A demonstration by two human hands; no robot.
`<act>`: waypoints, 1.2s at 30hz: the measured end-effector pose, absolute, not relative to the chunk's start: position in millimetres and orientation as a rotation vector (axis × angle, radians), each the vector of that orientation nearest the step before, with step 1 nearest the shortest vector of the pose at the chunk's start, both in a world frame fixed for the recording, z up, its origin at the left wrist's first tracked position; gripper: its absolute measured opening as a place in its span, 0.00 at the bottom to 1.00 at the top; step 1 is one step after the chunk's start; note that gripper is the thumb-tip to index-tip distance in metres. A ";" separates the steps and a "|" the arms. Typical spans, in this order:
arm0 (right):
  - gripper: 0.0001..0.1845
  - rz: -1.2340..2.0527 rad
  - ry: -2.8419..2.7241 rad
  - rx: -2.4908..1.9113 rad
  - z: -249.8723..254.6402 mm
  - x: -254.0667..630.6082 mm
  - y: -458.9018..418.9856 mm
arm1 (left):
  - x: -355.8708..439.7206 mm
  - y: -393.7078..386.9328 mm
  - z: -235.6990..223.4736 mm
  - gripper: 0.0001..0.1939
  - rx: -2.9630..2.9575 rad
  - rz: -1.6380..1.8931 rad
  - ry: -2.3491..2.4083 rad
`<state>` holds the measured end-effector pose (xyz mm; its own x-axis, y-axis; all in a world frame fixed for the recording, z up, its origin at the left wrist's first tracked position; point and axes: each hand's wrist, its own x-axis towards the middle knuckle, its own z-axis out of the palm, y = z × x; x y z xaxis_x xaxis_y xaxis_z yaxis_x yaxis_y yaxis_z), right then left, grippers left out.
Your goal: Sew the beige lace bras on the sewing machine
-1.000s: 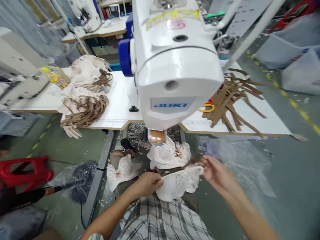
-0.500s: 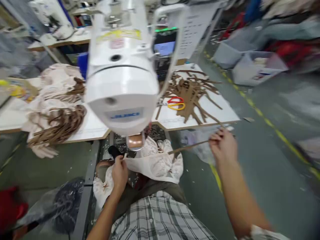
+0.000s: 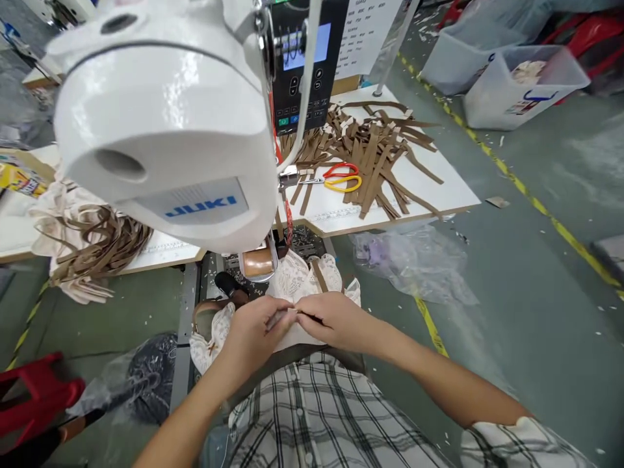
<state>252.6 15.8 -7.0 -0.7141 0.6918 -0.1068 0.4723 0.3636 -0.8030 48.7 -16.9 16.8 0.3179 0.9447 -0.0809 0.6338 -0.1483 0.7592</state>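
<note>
My left hand and my right hand meet over my lap, just below the white JUKI sewing machine head. Both are closed in a pinch on the edge of a white lace garment piece that drapes under the machine. A brown strap lies across the lace close to my right hand; I cannot tell whether the fingers also hold it. More white lace hangs to the left of my left hand.
On the white table lie a heap of brown straps and red-and-yellow scissors. Lace pieces with straps hang off the left table edge. A control panel, clear plastic bag, grey bins and red stool surround me.
My right hand came in from the right, where it held a brown strap out, to meet the left hand on the lace. The view swung right and closer to the machine.
</note>
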 end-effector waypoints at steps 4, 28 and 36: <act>0.09 1.389 -2.150 -1.160 -7.4 248.9 14.2 | 49.1 -20.9 6.3 0.10 1.883 0.590 1.436; 0.09 0.973 -2.322 -0.550 -11.4 238.4 16.1 | 27.1 -15.3 30.4 0.06 1.922 0.540 1.312; 0.12 0.492 -2.463 -0.587 -15.0 229.6 6.0 | 31.4 -4.5 42.3 0.06 1.953 0.119 1.421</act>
<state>229.6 6.0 -15.0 -0.7506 0.5028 0.4287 0.2996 0.8373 -0.4574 31.4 -4.5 42.3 0.3917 0.8630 -0.3192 0.7977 -0.1456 0.5852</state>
